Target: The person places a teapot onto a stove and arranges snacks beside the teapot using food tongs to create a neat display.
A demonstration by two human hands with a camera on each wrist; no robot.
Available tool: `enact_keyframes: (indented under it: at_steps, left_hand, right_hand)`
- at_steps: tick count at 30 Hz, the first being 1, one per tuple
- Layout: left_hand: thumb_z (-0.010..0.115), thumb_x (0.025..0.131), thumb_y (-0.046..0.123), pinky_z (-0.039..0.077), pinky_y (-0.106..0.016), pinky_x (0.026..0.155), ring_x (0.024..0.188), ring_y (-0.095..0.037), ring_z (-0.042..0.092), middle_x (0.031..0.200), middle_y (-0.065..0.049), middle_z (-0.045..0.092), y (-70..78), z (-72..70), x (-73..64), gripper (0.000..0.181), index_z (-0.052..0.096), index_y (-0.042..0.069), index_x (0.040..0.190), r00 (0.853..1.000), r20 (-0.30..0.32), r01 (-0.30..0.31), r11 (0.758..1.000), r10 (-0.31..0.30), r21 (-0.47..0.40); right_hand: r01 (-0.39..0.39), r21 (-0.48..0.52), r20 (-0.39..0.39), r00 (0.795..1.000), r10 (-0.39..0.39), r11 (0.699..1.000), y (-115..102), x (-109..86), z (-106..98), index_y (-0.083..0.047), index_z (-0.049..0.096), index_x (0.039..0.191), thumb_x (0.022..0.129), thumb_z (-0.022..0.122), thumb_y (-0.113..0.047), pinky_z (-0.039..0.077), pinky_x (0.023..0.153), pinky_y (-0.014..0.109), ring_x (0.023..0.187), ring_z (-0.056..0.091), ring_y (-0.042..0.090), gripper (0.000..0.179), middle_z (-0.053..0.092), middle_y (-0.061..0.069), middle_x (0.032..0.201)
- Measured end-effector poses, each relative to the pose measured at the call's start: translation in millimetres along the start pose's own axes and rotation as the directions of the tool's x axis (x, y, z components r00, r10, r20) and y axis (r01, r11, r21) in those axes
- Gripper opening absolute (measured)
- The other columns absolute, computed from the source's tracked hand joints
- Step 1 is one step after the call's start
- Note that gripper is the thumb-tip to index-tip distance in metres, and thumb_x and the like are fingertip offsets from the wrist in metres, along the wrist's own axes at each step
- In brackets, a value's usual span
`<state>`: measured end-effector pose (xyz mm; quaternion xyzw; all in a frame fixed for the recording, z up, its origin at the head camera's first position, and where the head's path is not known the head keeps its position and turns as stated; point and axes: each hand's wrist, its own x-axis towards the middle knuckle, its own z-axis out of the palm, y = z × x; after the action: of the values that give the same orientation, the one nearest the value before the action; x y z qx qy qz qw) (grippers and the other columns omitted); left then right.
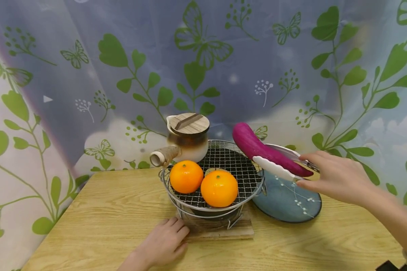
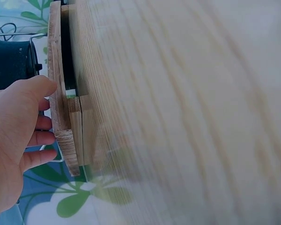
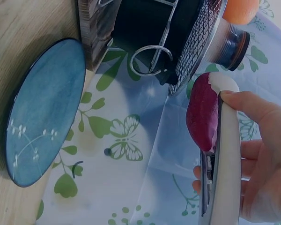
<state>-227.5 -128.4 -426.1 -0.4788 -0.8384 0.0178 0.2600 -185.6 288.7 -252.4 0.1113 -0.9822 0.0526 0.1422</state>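
My right hand (image 1: pixel 339 177) grips a pair of tongs (image 3: pixel 227 161) with white scalloped ends. Between the tong ends lies a purple sweet potato (image 1: pixel 257 145), raised beside the right rim of the round wire grill (image 1: pixel 239 158). Two oranges (image 1: pixel 219 189) sit at the front of the grill mesh. Behind them stands a small brown-and-cream teapot (image 1: pixel 190 145) with a wooden lid and side handle. My left hand (image 1: pixel 164 239) lies low at the front left, its fingertips at the edge of the wooden board (image 2: pixel 58 93) beneath the grill.
A blue oval plate (image 1: pixel 288 201) with white flower sprigs lies on the wooden table (image 1: pixel 115 210), right of the grill. A dark pot-shaped stove body (image 3: pixel 143 35) stands under the mesh. A patterned curtain (image 1: pixel 139 56) hangs behind the table.
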Motion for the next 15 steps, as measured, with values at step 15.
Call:
enact_keyframes:
  at_steps: [15]
  left_hand:
    - [0.065,0.078,0.032,0.043,-0.032,0.064,0.077,-0.017,0.051,0.084,0.001,0.051,0.0,-0.6,-0.4,0.021,0.056,0.015,0.086,1.0,0.002,0.0,1.0,0.0,-0.004]
  right_hand:
    - [0.016,0.008,0.002,1.0,-0.016,1.0,-24.5,16.8,1.5,-0.011,0.059,0.118,0.072,0.072,-0.047,0.034,0.044,0.028,0.062,0.051,0.012,0.06,0.06,0.007,0.107]
